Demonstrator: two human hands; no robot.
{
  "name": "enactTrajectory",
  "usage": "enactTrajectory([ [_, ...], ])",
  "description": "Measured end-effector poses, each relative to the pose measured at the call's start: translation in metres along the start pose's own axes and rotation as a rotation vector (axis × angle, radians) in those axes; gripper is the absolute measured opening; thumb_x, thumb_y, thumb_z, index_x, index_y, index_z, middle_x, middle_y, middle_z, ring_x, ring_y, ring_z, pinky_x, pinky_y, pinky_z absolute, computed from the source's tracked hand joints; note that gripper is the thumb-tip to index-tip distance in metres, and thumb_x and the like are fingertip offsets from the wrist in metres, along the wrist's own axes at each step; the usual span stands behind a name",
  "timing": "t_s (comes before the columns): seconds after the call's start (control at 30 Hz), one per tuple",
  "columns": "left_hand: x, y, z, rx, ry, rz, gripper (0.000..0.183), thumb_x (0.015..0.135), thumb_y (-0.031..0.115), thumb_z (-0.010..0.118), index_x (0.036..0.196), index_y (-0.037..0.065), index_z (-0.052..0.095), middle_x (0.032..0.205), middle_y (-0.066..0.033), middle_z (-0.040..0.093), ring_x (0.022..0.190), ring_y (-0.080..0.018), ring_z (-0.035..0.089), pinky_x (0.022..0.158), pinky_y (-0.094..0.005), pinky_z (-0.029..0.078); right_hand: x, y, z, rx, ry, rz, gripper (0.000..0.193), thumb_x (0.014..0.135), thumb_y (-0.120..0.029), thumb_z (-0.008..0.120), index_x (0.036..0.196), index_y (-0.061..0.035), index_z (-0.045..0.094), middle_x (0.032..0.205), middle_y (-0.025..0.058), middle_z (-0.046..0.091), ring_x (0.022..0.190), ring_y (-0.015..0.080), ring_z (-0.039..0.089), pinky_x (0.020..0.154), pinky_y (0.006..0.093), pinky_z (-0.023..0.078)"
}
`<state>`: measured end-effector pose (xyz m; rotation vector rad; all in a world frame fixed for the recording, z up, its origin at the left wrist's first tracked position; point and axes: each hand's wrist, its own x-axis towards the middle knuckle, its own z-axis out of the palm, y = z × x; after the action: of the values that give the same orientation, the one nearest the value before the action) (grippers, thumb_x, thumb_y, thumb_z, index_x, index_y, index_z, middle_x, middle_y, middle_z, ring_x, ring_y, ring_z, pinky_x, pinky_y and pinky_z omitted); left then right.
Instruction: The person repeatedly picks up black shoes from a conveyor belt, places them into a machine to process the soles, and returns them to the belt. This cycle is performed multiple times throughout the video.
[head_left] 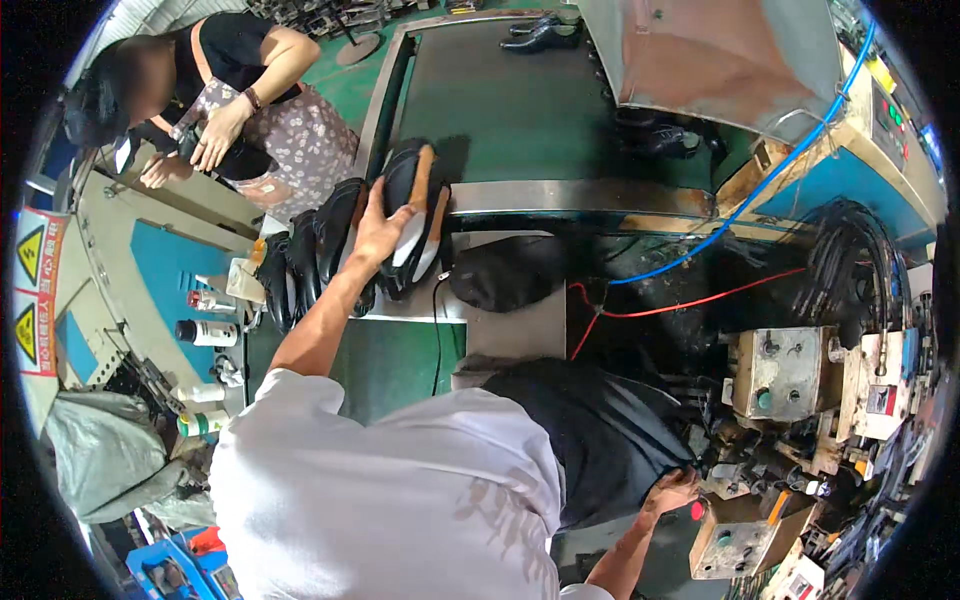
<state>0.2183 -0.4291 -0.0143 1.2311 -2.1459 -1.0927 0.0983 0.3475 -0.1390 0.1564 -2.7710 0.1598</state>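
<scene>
My left hand (380,232) reaches forward and grips a black shoe (402,192), its thumb laid over the side; the underside shows tan and white. Beside it on the right is another black shoe (436,230) with the same tan strip. Several black shoes (312,240) stand in a row to its left. Low on the right, my right hand (672,490) is beside the machinery, next to a metal box with a red button (728,545). Its fingers are partly hidden, so I cannot make out whether it holds anything.
A co-worker in a floral apron (300,135) stands at the far left, hands around something dark. A dark green conveyor belt (500,110) runs ahead, with shoes (545,35) on it. Blue hose (690,255), red cord (700,302) and a metal box (785,372) are right; bottles (207,333) stand left.
</scene>
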Motion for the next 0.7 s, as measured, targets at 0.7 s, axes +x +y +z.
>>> enactTrajectory([
  [0.7, -0.056, 0.319, 0.226, 0.508, -0.901, 1.196, 0.040, 0.100, 0.032, 0.066, 0.132, 0.008, 0.067, 0.114, -0.0237, 0.071, 0.116, -0.0442, 0.067, 0.100, -0.0538, 0.053, 0.001, -0.050, -0.034, 0.112, 0.068, 0.391, 0.027, 0.087, -0.015, 0.067, 0.110, -0.0015, 0.074, 0.116, 0.0184, 0.070, 0.109, 0.0421, 0.059, 0.102, 0.0502, 0.045],
])
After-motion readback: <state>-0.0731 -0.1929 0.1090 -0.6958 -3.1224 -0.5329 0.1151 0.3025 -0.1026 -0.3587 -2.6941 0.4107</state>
